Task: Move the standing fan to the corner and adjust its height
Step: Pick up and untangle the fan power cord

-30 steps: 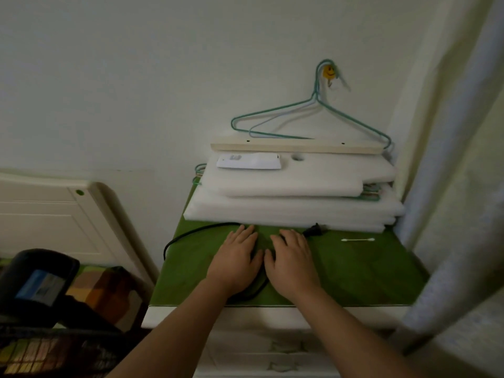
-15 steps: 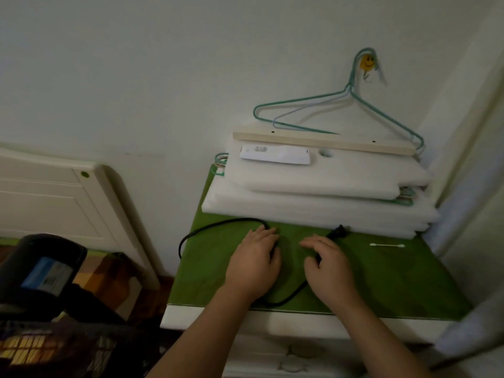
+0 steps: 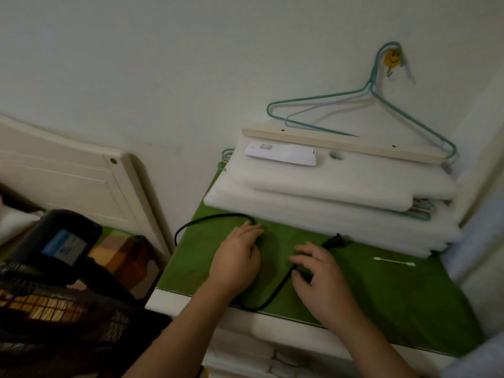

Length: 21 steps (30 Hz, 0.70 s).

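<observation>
Hands spread apart along the fan's cord

Both hands have drawn apart since a second ago, when they lay side by side, and the view has swung so the cabinet sits further right. At the lower left edge, well apart from either hand, the standing fan [image 3: 54, 268] shows only as a dark motor housing with a blue label above a black grille. Its black power cord [image 3: 275, 293] runs from the cabinet's left edge, passes under the left hand [image 3: 236, 261], loops toward the front edge and rises to the right hand [image 3: 319, 279]. The left hand lies palm down on the green mat [image 3: 395, 309], fingers together and slightly curled over the cord; whether they grip it cannot be told. The right hand's fingers are loosely apart and bent, tips touching the cord just behind the plug [image 3: 334, 241], which lies just beyond them. Further right of those fingertips a cotton swab [image 3: 394, 261] rests on the mat. Beyond both hands, white foam sheets [image 3: 341, 192] are stacked against the wall, with a white remote [image 3: 281, 154] and a wooden strip [image 3: 343, 144] on top, and wire hangers [image 3: 362, 105] on a yellow smiley hook [image 3: 392, 58]
</observation>
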{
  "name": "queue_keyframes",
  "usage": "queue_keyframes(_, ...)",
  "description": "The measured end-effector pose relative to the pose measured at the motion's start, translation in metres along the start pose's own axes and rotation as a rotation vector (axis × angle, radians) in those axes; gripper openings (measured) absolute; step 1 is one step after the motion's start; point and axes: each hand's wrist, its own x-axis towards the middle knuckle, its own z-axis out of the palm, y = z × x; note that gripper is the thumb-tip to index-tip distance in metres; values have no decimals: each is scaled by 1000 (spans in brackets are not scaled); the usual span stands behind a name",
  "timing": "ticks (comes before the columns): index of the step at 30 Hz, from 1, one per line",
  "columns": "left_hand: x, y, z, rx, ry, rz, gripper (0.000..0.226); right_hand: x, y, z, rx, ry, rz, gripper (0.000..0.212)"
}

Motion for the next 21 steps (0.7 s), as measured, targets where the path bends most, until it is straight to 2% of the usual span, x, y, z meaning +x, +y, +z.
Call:
queue_keyframes(6,-9,0,-7,-96,83,-22,33,0,-1,2,-82,85,-135,20)
queue_keyframes(12,-18,6,-13,-159,191,92,31,9,-2,1,-161,146,-104,24)
queue_keyframes(15,-20,17,-20,-191,164,77,39,21,-7,-4,-131,209,-117,20)
queue_keyframes(18,-21,25,-30,-173,45,84,42,33,-19,-6,-93,281,-148,16)
queue_keyframes(21,-22,25,-40,-154,-8,37,32,42,-30,-5,-15,334,-203,13)
